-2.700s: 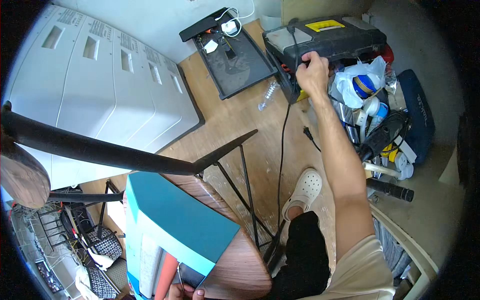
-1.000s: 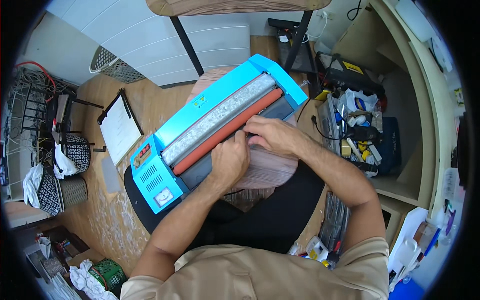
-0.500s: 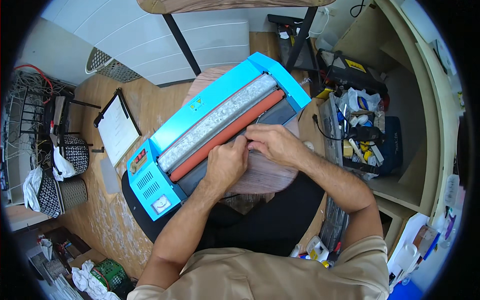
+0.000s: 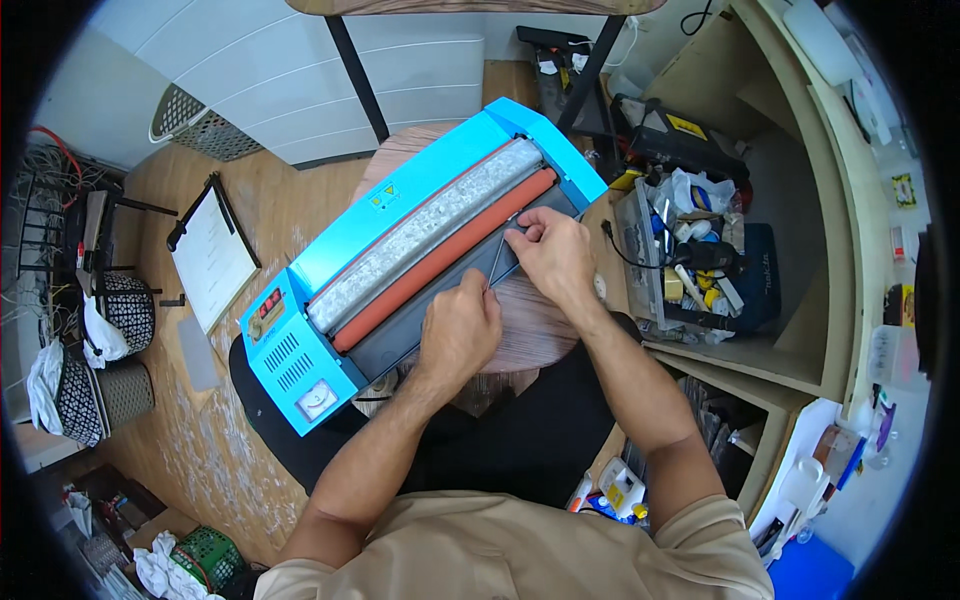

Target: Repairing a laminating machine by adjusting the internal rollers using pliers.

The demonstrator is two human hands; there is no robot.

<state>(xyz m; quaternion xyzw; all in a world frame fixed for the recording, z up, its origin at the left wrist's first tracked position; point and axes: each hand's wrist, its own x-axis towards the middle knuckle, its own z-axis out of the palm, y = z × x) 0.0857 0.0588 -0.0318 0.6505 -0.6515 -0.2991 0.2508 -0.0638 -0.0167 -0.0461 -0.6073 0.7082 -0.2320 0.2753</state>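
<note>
A bright blue roller machine [image 4: 420, 215] lies across a small round wooden table [image 4: 530, 330] in front of me. It has a whitish upper roller [image 4: 430, 230] and an orange lower roller [image 4: 440, 262]. Below the rollers sits a dark grey feed plate [image 4: 415, 330]. My left hand [image 4: 458, 328] rests curled on that plate, fingertips at its edge by the orange roller. Near the machine's right end, my right hand [image 4: 552, 255] pinches the same plate's upper edge. What lies under my fingers is hidden.
A clipboard with paper [image 4: 212, 255] lies on the wooden floor at left, near baskets [image 4: 105, 390]. A clear bin of tools and bottles [image 4: 685, 255] stands at right inside a wooden shelf unit [image 4: 800, 230]. A table's black legs [image 4: 352, 65] rise behind the machine.
My right hand has come back from the case on the floor, and the machine now lies flat on the round table. Over the last second both hands have shifted slightly right along the orange roller.
</note>
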